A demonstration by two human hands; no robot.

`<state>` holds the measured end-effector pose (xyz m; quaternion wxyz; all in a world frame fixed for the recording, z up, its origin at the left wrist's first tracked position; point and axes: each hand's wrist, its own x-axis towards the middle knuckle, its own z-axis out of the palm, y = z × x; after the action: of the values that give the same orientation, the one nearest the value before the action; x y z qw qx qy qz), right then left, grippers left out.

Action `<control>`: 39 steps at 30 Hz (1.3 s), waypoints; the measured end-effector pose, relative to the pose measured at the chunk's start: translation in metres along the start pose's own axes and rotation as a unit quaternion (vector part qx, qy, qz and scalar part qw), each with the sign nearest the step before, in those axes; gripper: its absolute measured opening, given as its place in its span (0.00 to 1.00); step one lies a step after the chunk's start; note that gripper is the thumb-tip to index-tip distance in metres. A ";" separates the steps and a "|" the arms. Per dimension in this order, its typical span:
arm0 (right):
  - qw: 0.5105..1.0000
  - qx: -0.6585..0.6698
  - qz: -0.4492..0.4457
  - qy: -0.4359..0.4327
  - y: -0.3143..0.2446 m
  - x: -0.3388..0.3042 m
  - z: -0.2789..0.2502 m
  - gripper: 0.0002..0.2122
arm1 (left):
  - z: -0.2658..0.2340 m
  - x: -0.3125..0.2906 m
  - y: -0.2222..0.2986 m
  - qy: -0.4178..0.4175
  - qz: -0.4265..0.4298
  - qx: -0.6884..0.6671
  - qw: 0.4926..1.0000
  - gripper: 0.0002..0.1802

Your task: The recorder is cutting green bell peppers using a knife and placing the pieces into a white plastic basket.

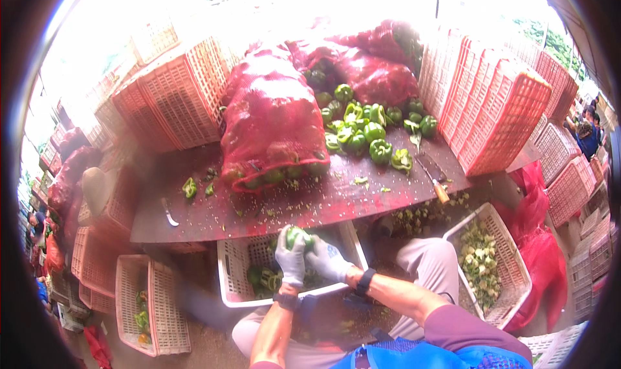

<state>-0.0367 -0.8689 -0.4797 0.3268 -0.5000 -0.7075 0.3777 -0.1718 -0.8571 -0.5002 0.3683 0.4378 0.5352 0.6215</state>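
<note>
A green bell pepper is held between my two gloved hands above a white crate. My left hand wraps round it from the left, and my right hand closes on its right side. Any small tool in the right hand is hidden. Green peppers lie inside the crate below. On the dark red table sits a heap of green bell peppers, some cut open. Beside it bulges a red mesh sack full of peppers.
A knife with a wooden handle lies at the table's right, a small curved blade at its left. A crate of pepper scraps stands by my right knee. Stacked pink crates flank the table. Another crate stands lower left.
</note>
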 end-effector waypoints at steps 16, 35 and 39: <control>0.782 -0.479 0.374 -0.134 0.122 -0.085 -0.366 0.23 | 0.000 -0.010 -0.039 -0.165 0.115 0.563 0.801 0.40; 0.848 -0.428 0.299 0.091 0.227 0.153 -0.326 0.27 | 0.023 -0.009 -0.023 -0.295 0.036 0.341 0.892 0.20; 0.868 -0.447 0.186 0.110 0.194 0.128 -0.293 0.30 | 0.026 -0.009 -0.033 -0.299 -0.056 0.246 0.920 0.21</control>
<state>0.2622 -0.6445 -0.4890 0.0678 -0.7531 -0.6541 0.0170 -0.1443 -0.8512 -0.5324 0.4263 0.6491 0.5599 0.2887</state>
